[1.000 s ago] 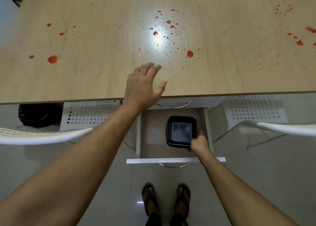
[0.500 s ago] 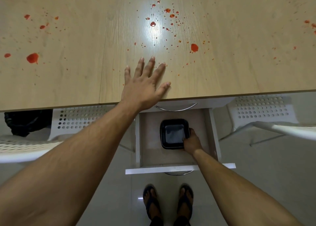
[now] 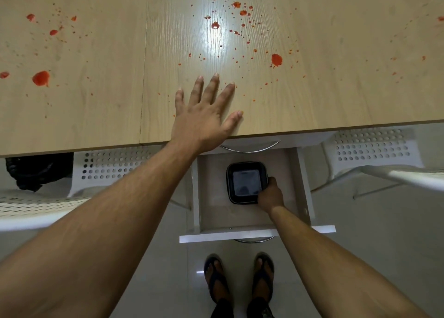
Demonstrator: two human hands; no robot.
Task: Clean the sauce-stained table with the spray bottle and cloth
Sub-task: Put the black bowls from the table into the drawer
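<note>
The left hand (image 3: 204, 115) lies flat with its fingers spread and straight on the table (image 3: 336, 89), palm down near the front edge, holding nothing. Red sauce stains (image 3: 276, 60) are scattered beyond and to either side of its fingertips, the nearest big blot just past them to the right, another well off to the left. Below that hand, an open drawer (image 3: 242, 216) sticks out from under the table, and the right hand (image 3: 270, 195) reaches down into it, fingers curled onto the right rim of a black tray (image 3: 245, 181); the fingertips are hidden, so the hold looks like a pinch on the rim, but that is not certain. Neither the spray bottle nor the cloth shows anywhere, and the tray appears to hold nothing, so the task's 2 tools are not yet in hand. The tray looks like thin, light, smooth plastic, stiff enough to lift by 1 edge yet likely to flex or slip, so a grip with the thumb over the rim and fingers under it seems safest. The table surface looks hard and slick; the wet blots will probably smear if touched.
</note>
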